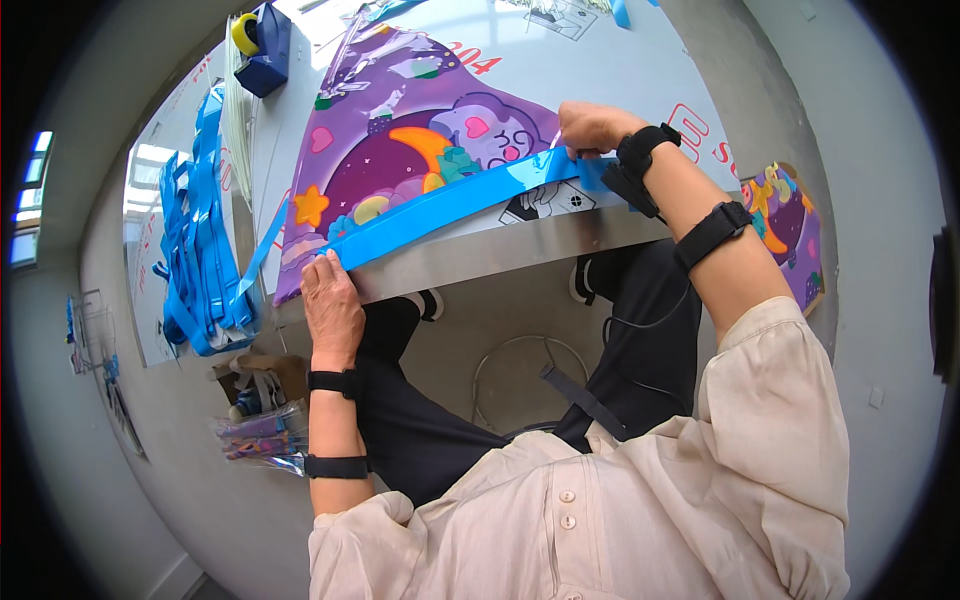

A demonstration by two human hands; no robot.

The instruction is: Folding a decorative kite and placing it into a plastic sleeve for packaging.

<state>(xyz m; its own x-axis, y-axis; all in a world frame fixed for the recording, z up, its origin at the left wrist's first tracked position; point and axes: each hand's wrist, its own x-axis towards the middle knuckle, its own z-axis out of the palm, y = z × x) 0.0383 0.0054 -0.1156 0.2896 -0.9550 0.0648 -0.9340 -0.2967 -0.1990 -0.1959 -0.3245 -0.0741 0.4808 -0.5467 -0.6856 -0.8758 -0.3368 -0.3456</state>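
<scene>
A purple printed plastic sheet [375,125], triangular like a kite panel, lies on the table with a cartoon moon, stars and a sleepy animal on it. Along its near edge runs a flat blue plastic strip [420,214]. The strip's left end is pinched by my left hand [333,305], at the sheet's near left corner. At the right end, my right hand [595,128] has its fingers closed on the strip beside the sheet's right corner. My right fingertips are partly hidden.
A heap of blue strips [205,240] hangs over the table's left side. Behind stands a dark blue tape dispenser [263,50] with yellow tape, next to pale thin strands [238,120]. The table's metal edge [500,248] is close to my knees. Another printed piece [785,235] sits right; wrapped packages [260,432] lie lower left.
</scene>
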